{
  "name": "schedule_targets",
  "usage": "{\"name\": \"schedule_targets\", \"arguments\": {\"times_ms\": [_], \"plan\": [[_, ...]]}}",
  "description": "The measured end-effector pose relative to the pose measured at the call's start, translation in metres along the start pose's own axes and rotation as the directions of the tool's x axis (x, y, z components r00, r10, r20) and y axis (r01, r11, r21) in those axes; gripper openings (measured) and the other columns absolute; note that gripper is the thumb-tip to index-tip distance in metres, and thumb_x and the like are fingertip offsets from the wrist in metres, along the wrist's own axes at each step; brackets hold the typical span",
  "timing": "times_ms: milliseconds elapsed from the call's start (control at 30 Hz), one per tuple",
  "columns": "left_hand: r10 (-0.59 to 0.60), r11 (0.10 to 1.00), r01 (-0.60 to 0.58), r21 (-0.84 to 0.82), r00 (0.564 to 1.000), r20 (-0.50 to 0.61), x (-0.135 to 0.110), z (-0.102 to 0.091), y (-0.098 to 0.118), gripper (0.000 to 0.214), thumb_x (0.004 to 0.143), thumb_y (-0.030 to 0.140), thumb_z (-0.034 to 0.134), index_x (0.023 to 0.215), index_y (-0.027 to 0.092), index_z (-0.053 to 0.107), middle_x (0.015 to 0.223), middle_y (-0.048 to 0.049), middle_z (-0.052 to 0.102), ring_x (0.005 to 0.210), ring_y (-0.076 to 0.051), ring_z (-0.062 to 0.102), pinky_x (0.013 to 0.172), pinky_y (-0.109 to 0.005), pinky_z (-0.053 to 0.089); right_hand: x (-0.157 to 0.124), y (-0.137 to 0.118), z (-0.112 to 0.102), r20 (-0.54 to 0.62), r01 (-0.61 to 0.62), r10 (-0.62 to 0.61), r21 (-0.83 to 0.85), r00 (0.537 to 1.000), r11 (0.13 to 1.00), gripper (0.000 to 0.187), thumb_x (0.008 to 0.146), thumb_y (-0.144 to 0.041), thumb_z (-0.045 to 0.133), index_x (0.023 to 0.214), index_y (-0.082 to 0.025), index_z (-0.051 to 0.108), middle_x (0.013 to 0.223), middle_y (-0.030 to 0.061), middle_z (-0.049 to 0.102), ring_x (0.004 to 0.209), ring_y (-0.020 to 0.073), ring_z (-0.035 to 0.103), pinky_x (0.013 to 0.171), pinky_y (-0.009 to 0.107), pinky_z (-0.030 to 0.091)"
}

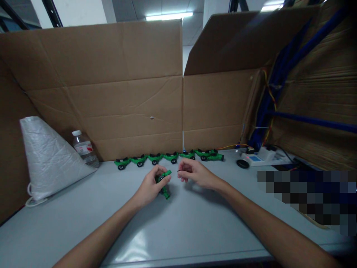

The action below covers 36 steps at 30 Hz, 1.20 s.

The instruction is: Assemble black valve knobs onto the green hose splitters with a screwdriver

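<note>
My left hand [148,189] is closed around a green toy vehicle part [165,192], which sticks out past the fingers at top and bottom; the rest is covered by the hand. Just to the right, my right hand [198,174] pinches a tiny black piece [179,171] between thumb and forefinger, too small to name. The two hands are a short gap apart, above the grey tabletop [195,227]. Behind them, several green toy vehicles [154,159] with black wheels stand in a row near the cardboard wall.
At the left lean a silvery bag [52,160] and a water bottle [84,149]. A power strip [259,158] with cables and a black round object [242,163] lie at the back right. Cardboard walls [125,96] and a blue metal frame [259,123] enclose the table.
</note>
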<state>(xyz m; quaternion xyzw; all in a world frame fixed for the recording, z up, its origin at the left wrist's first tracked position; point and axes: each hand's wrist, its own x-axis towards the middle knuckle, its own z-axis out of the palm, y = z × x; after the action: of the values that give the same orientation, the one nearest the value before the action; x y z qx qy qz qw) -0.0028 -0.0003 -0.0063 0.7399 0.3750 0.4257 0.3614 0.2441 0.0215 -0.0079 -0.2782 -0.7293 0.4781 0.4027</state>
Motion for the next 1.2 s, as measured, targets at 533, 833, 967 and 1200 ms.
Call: {"name": "schedule_targets", "arguments": {"times_ms": [533, 833, 967, 1200], "plan": [[0.050, 0.994, -0.052, 0.094, 0.999, 0.016, -0.006, 0.006, 0.024, 0.023, 0.097, 0.042, 0.068, 0.101, 0.020, 0.068, 0.094, -0.0058, 0.070, 0.090, -0.022, 0.064, 0.085, -0.031, 0.048, 0.000, -0.015, 0.023, 0.009, -0.045, 0.044, 0.225, 0.999, 0.973, 0.040, 0.088, -0.050, 0.080, 0.102, -0.021, 0.057, 0.078, 0.0008, 0.075, 0.062, 0.0146, 0.069, 0.057, 0.026, 0.055], [0.022, 0.995, -0.027, 0.096, 0.998, 0.054, -0.009, 0.005, 0.027, 0.022, 0.102, 0.040, 0.061, 0.101, 0.019, 0.067, 0.093, -0.0050, 0.069, 0.090, -0.021, 0.064, 0.084, -0.030, 0.047, -0.001, -0.015, 0.027, -0.004, -0.007, 0.008, 0.143, 1.000, 0.990, 0.032, 0.095, -0.048, 0.073, 0.104, -0.021, 0.060, 0.076, -0.0005, 0.073, 0.057, 0.0137, 0.068, 0.054, 0.025, 0.055], [0.036, 0.997, -0.039, 0.068, 0.998, 0.049, -0.006, 0.005, 0.028, 0.021, 0.102, 0.039, 0.060, 0.099, 0.019, 0.067, 0.092, -0.0049, 0.069, 0.090, -0.021, 0.064, 0.085, -0.031, 0.048, -0.002, -0.014, 0.030, -0.021, 0.014, -0.012, 0.104, 1.000, 0.994, 0.029, 0.098, -0.047, 0.069, 0.110, -0.022, 0.058, 0.077, -0.0016, 0.072, 0.054, 0.0131, 0.066, 0.051, 0.024, 0.052], [-0.009, 0.999, 0.013, -0.043, 0.997, 0.080, -0.001, 0.003, 0.030, 0.032, 0.096, 0.051, 0.067, 0.093, 0.019, 0.068, 0.083, -0.0046, 0.069, 0.081, -0.020, 0.064, 0.079, -0.030, 0.049, -0.002, -0.024, 0.034, 0.001, -0.028, 0.028, 0.159, 1.000, 0.987, 0.034, 0.094, -0.052, 0.071, 0.105, -0.023, 0.057, 0.074, -0.0028, 0.070, 0.048, 0.0122, 0.064, 0.044, 0.021, 0.047]]}}
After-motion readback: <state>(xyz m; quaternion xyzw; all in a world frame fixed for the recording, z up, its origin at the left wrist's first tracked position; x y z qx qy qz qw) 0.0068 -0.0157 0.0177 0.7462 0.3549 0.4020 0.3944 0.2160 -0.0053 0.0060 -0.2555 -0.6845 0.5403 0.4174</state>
